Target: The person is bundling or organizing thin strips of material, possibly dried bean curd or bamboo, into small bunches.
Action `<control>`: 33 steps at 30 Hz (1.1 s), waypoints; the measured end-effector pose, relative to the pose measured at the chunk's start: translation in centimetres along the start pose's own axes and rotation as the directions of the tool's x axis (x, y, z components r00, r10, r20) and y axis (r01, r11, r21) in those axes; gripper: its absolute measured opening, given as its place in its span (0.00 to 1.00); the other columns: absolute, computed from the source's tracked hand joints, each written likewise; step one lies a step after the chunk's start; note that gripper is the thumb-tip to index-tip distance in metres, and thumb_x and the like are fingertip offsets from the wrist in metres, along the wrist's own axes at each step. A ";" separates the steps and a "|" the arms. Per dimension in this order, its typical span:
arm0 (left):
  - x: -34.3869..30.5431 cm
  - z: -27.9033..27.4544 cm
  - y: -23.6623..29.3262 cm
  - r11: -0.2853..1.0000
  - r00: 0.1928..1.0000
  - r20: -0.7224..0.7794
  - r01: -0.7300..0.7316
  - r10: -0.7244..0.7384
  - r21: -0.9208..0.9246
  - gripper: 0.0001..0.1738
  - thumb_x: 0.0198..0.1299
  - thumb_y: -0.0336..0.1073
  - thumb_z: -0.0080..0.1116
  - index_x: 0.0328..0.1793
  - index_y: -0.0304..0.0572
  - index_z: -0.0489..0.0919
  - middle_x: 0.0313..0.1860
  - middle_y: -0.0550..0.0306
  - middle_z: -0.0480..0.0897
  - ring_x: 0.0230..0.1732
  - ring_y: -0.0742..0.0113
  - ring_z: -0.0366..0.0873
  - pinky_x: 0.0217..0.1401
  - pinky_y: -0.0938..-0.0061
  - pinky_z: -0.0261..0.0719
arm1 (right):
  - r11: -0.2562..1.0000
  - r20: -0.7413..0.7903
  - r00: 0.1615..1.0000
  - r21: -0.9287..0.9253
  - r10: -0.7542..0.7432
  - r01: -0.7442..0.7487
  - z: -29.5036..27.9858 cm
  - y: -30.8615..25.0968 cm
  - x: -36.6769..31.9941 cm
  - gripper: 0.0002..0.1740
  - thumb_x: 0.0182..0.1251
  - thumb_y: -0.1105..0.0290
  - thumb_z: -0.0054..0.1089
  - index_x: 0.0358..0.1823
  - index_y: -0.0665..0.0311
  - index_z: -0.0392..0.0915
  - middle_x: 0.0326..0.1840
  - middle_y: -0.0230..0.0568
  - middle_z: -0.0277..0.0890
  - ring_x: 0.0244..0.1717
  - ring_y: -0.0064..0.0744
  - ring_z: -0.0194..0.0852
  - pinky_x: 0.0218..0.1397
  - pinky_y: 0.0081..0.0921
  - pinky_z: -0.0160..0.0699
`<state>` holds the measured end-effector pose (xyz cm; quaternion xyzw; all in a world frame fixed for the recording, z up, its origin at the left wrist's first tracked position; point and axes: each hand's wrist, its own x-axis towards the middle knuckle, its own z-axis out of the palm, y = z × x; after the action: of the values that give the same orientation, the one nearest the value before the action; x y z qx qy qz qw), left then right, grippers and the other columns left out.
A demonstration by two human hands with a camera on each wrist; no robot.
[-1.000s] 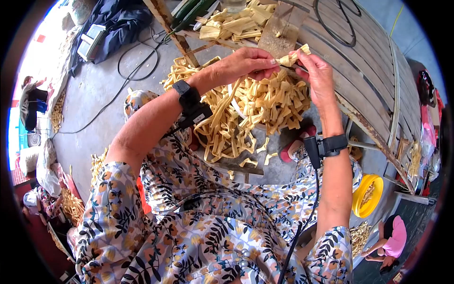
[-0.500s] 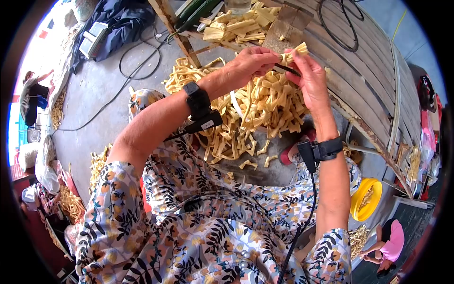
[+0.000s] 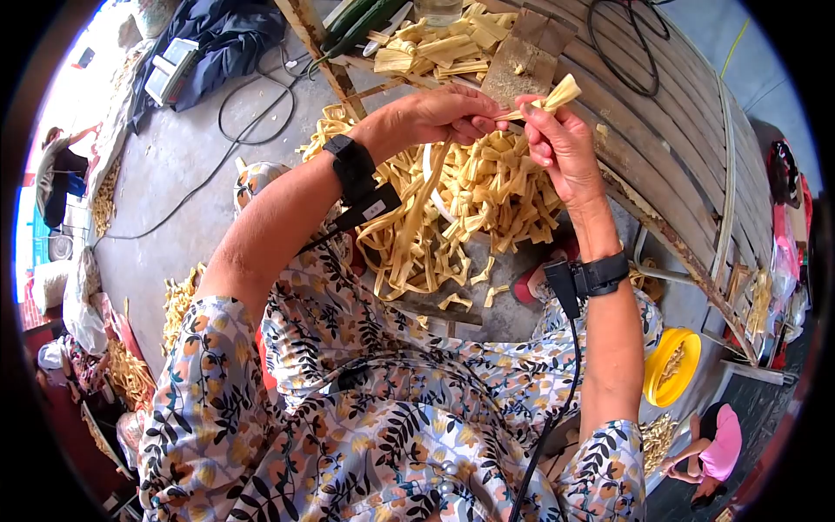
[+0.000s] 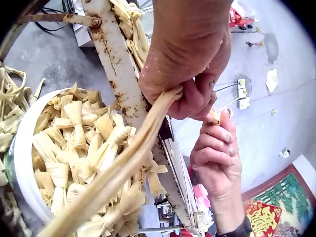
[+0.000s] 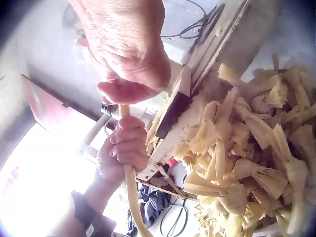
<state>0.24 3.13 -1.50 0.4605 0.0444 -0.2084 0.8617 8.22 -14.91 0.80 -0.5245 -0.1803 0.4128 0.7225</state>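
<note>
In the head view the left hand [image 3: 452, 115] grips a long pale-yellow strip [image 3: 416, 222], whose tail hangs down over the heap. The right hand [image 3: 565, 148] pinches a fanned piece [image 3: 561, 92] of the same material, its flared end sticking up past the fingers. Between the two hands the material is stretched. In the left wrist view the strip [image 4: 116, 177] runs from the curled fingers of the left hand [image 4: 190, 59] across a white-rimmed bucket [image 4: 22, 153]. Below the hands, knotted pieces [image 3: 500, 187] are heaped in this bucket.
A slatted wooden table [image 3: 670, 130] with a rusty edge stands beyond and to the right, bearing flat strips [image 3: 444, 43], a small board [image 3: 522, 65] and a black cable. At the right is a yellow bucket [image 3: 671, 367]. Other people are at both sides.
The hands have moved slightly apart, with material stretched between them. The dark tool seen near the right fingers half a second ago no longer shows there. The fanned piece's end now points up and right.
</note>
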 end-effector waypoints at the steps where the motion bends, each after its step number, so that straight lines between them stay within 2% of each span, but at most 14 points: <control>1: 0.1 -0.1 0.0 0.998 0.999 0.022 0.029 -0.028 -0.051 0.12 0.64 0.35 0.43 0.37 0.33 0.72 0.18 0.71 0.62 0.16 0.85 0.51 0.16 0.89 0.49 | 0.999 -0.023 1.000 -0.034 0.011 -0.012 0.0 -0.1 -0.1 0.10 0.56 0.68 0.60 0.37 0.67 0.76 0.19 0.27 0.68 0.15 0.10 0.58 0.16 0.08 0.58; 8: 0.4 -0.2 -0.3 0.997 0.998 0.032 0.051 -0.050 -0.054 0.11 0.65 0.35 0.42 0.37 0.34 0.72 0.16 0.73 0.59 0.15 0.85 0.50 0.15 0.89 0.49 | 0.993 -0.072 0.995 -0.085 0.070 -0.076 -0.8 -0.6 -0.4 0.12 0.57 0.64 0.59 0.35 0.66 0.77 0.17 0.26 0.68 0.13 0.10 0.57 0.15 0.07 0.55; 10: 0.5 -0.3 -0.4 0.995 0.997 0.018 0.080 -0.080 -0.060 0.11 0.64 0.35 0.43 0.36 0.35 0.72 0.16 0.73 0.58 0.15 0.85 0.50 0.15 0.88 0.49 | 0.991 -0.076 0.995 -0.114 0.063 -0.071 -0.9 -0.5 -0.1 0.11 0.57 0.65 0.60 0.35 0.66 0.77 0.17 0.26 0.67 0.13 0.10 0.57 0.15 0.07 0.54; 13: 0.6 0.0 -1.1 0.988 0.991 0.097 0.107 -0.096 -0.112 0.12 0.64 0.37 0.43 0.35 0.36 0.72 0.16 0.74 0.58 0.15 0.86 0.49 0.14 0.89 0.47 | 0.984 -0.100 0.994 -0.170 0.038 -0.055 0.0 -0.5 -0.2 0.09 0.55 0.68 0.61 0.35 0.65 0.77 0.18 0.25 0.66 0.14 0.09 0.56 0.15 0.06 0.52; 14: 0.7 0.0 -1.1 0.988 0.991 0.080 0.117 -0.109 -0.097 0.12 0.64 0.38 0.43 0.34 0.38 0.72 0.16 0.75 0.57 0.14 0.87 0.48 0.14 0.91 0.47 | 0.981 -0.111 0.993 -0.191 0.026 -0.047 0.2 -0.6 -0.2 0.08 0.55 0.69 0.61 0.34 0.65 0.77 0.18 0.24 0.65 0.14 0.09 0.55 0.14 0.06 0.51; 17: 0.7 -0.4 -1.2 0.990 0.992 0.085 0.105 -0.097 -0.095 0.12 0.64 0.37 0.42 0.33 0.39 0.72 0.16 0.76 0.56 0.14 0.88 0.48 0.14 0.92 0.46 | 0.997 -0.082 0.997 -0.082 -0.003 -0.004 -0.6 -0.1 0.2 0.07 0.53 0.73 0.62 0.33 0.65 0.76 0.18 0.24 0.64 0.13 0.08 0.53 0.14 0.07 0.48; 20: 0.5 -0.1 -0.8 0.995 0.996 0.022 0.085 -0.084 -0.057 0.11 0.64 0.37 0.42 0.33 0.39 0.71 0.16 0.76 0.56 0.14 0.88 0.48 0.14 0.92 0.46 | 0.999 -0.126 0.991 -0.025 0.034 -0.038 -0.9 -0.5 0.3 0.07 0.52 0.74 0.62 0.33 0.66 0.75 0.18 0.24 0.63 0.12 0.07 0.50 0.13 0.08 0.46; 23: 1.0 -0.4 -0.8 0.995 0.995 0.070 0.071 -0.067 -0.066 0.12 0.64 0.37 0.42 0.33 0.39 0.72 0.17 0.75 0.58 0.15 0.88 0.49 0.14 0.91 0.47 | 0.996 -0.121 0.988 0.005 0.094 -0.094 -1.6 -0.9 0.2 0.07 0.52 0.74 0.61 0.33 0.67 0.74 0.18 0.24 0.63 0.12 0.08 0.49 0.13 0.08 0.46; 26: 1.0 -0.7 -0.9 0.999 0.995 0.096 -0.012 0.008 0.041 0.13 0.64 0.39 0.44 0.36 0.36 0.73 0.18 0.73 0.61 0.17 0.85 0.55 0.17 0.91 0.55 | 0.997 -0.119 0.990 -0.010 0.080 -0.082 -1.9 -1.0 0.4 0.07 0.53 0.73 0.62 0.32 0.67 0.74 0.18 0.25 0.64 0.12 0.08 0.51 0.13 0.08 0.47; 27: 0.7 -0.2 -0.6 0.980 0.998 0.017 -0.056 0.054 0.193 0.13 0.64 0.39 0.44 0.38 0.36 0.74 0.19 0.72 0.63 0.18 0.84 0.57 0.19 0.90 0.57 | 0.998 -0.134 0.990 -0.038 0.050 -0.056 -1.9 -1.1 0.4 0.08 0.54 0.72 0.62 0.32 0.67 0.74 0.18 0.26 0.64 0.13 0.08 0.52 0.13 0.08 0.48; 29: -0.3 1.3 0.6 0.867 0.976 -0.110 -0.111 0.186 0.486 0.14 0.64 0.40 0.45 0.40 0.35 0.74 0.20 0.70 0.66 0.21 0.82 0.61 0.23 0.88 0.62 | 0.995 -0.163 0.987 -0.100 -0.018 0.001 -1.9 -1.8 0.5 0.09 0.54 0.71 0.62 0.33 0.67 0.74 0.18 0.26 0.65 0.14 0.09 0.54 0.13 0.08 0.49; 30: -0.6 1.3 1.2 0.800 0.970 -0.091 -0.133 0.227 0.585 0.14 0.63 0.40 0.46 0.42 0.35 0.75 0.21 0.69 0.68 0.24 0.81 0.64 0.27 0.88 0.64 | 0.995 -0.154 0.988 -0.096 -0.018 0.003 -2.1 -1.9 0.5 0.10 0.55 0.68 0.62 0.32 0.67 0.75 0.19 0.28 0.66 0.15 0.10 0.56 0.14 0.08 0.52; 33: -0.1 -0.1 2.2 0.650 0.922 -0.028 -0.250 0.386 0.717 0.14 0.62 0.40 0.48 0.41 0.35 0.77 0.22 0.68 0.70 0.24 0.82 0.64 0.26 0.88 0.64 | 0.995 -0.258 0.964 -0.094 -0.059 0.036 -2.4 -2.3 1.6 0.10 0.55 0.67 0.62 0.31 0.67 0.75 0.19 0.28 0.67 0.15 0.11 0.57 0.15 0.09 0.55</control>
<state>1.05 4.25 0.17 0.7697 -0.0429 -0.0126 0.6369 11.80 -15.39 1.71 -0.6011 -0.1145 0.3146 0.7257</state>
